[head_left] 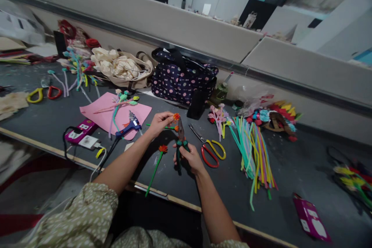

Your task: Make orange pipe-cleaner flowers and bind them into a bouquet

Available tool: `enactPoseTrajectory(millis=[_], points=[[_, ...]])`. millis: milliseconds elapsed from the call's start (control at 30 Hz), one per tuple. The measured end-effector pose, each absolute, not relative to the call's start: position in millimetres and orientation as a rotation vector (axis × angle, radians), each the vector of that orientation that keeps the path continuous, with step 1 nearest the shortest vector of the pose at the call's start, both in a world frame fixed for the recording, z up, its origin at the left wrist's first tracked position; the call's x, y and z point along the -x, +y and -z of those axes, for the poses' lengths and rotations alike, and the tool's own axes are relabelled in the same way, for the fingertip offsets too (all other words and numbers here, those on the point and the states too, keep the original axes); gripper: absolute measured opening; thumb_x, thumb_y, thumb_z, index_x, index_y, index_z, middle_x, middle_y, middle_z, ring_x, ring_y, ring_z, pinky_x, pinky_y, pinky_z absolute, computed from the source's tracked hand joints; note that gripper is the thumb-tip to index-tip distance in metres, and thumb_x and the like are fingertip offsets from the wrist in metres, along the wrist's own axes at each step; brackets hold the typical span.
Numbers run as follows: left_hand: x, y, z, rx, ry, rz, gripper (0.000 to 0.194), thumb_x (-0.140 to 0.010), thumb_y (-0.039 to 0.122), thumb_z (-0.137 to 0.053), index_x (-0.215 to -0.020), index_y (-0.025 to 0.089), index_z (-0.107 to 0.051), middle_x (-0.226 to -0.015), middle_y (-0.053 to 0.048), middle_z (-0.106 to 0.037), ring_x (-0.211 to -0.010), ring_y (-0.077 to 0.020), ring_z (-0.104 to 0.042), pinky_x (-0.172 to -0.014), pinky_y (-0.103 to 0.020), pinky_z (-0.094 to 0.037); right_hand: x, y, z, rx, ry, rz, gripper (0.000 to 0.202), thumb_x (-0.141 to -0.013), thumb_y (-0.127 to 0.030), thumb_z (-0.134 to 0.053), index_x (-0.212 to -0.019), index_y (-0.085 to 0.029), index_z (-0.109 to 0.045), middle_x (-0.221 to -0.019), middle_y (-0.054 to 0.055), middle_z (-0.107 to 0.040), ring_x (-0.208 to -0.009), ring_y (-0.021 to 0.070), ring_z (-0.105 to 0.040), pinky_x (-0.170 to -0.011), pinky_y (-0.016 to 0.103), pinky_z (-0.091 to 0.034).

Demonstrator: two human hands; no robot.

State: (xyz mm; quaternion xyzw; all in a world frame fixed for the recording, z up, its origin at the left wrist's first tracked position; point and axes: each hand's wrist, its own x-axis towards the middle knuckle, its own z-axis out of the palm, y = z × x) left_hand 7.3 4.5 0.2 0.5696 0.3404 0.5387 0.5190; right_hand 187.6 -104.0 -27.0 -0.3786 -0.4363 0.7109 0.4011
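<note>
My left hand [160, 123] pinches a small orange pipe-cleaner flower [176, 116] between its fingertips. My right hand [188, 156] is wrapped round the dark green handles of a pair of long-nose pliers [181, 133]. The pliers point away from me, and their jaws lie right beside the flower; I cannot tell whether they grip it. Just below my left hand, a green stem with an orange tip [170, 127] lies on the table. Nearer the edge rests an orange flower on a green stem [157, 164]. Scissors [207, 147] with red and yellow handles lie right of the pliers.
A blue glue gun [128, 127] lies on pink paper [97, 105] at left, near a purple power strip [80, 132]. Many coloured pipe cleaners [252, 151] spread at right. A dotted dark bag [180, 79], a black phone [197, 104] and a cloth bag [145, 69] stand along the back.
</note>
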Motion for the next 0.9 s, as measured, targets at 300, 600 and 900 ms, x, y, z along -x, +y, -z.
enactPoseTrajectory(millis=[300,600,900], points=[[-8.1,4.4,-0.7,-1.367,0.805,-1.283,0.026,-0.076,0.038,-0.067,-0.081,0.013,-0.07,-0.066,0.0,-0.057,-0.055,-0.0088,-0.049,-0.05,-0.02,-0.042,-186.6,-104.6,24.4,0.9,-1.054,-1.842,0.039,-0.08,-0.046,-0.065,-0.103,-0.015,-0.063,-0.053,-0.004,-0.053,-0.054,0.0155,-0.062,-0.056,0.031,-0.055],[-8.4,4.4,0.9,-1.347,0.805,-1.288,0.025,-0.078,0.037,-0.066,-0.082,0.013,-0.07,-0.067,-0.001,-0.059,-0.056,-0.009,-0.05,-0.051,-0.02,-0.042,-187.2,-104.0,27.6,0.993,-1.119,-1.765,0.043,-0.081,-0.049,-0.061,-0.104,-0.013,-0.059,-0.06,0.003,-0.065,-0.048,0.0145,-0.061,-0.047,0.025,-0.049],[-11.7,3.6,-1.1,-1.313,0.816,-1.283,0.027,-0.076,0.039,-0.068,-0.08,0.013,-0.069,-0.065,-0.001,-0.059,-0.053,-0.0082,-0.05,-0.051,-0.02,-0.042,-178.0,-105.1,31.2,1.062,-1.114,-1.611,0.043,-0.081,-0.05,-0.061,-0.101,-0.013,-0.059,-0.06,0.003,-0.067,-0.045,0.0133,-0.06,-0.045,0.023,-0.047]])
